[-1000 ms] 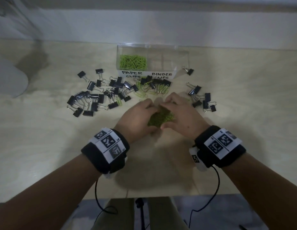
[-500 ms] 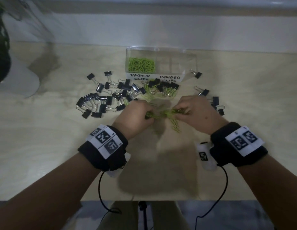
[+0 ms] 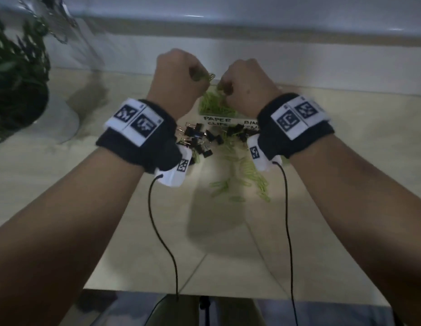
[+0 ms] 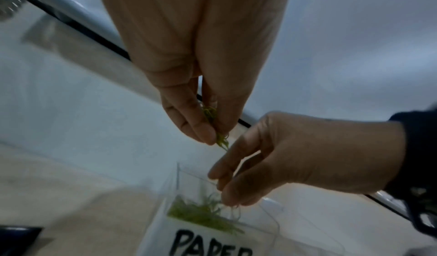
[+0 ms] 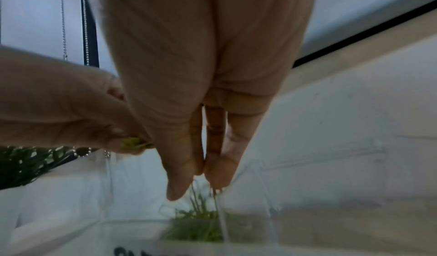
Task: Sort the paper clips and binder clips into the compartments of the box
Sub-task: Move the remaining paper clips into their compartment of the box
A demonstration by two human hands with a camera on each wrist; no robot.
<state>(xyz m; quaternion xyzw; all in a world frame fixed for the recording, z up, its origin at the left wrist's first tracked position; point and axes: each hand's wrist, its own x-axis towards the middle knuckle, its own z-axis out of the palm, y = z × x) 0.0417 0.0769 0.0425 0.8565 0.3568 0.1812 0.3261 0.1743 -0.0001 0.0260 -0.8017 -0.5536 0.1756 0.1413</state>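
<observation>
Both hands hover close together over the clear box (image 3: 228, 118), above its compartment labelled PAPER CLIPS. My left hand (image 3: 202, 77) pinches a small bunch of green paper clips (image 4: 212, 123) between thumb and fingers. My right hand (image 3: 224, 87) pinches a few more green clips (image 5: 215, 191), which dangle just above the green pile in that compartment (image 4: 201, 215). Black binder clips (image 3: 200, 137) lie on the table in front of the box, partly hidden by my wrists. Loose green paper clips (image 3: 249, 175) are scattered nearer to me. The BINDER CLIPS compartment is hidden behind my right wrist.
A leafy plant (image 3: 16, 78) in a clear vase (image 3: 63, 118) stands at the far left. A white wall runs right behind the box. The pale wooden table (image 3: 110, 196) ends at its front edge just below my forearms.
Both hands have lifted off the table and moved forward to above the paper clips compartment, each carrying green clips. Several green clips now lie where the bunch was pulled apart.
</observation>
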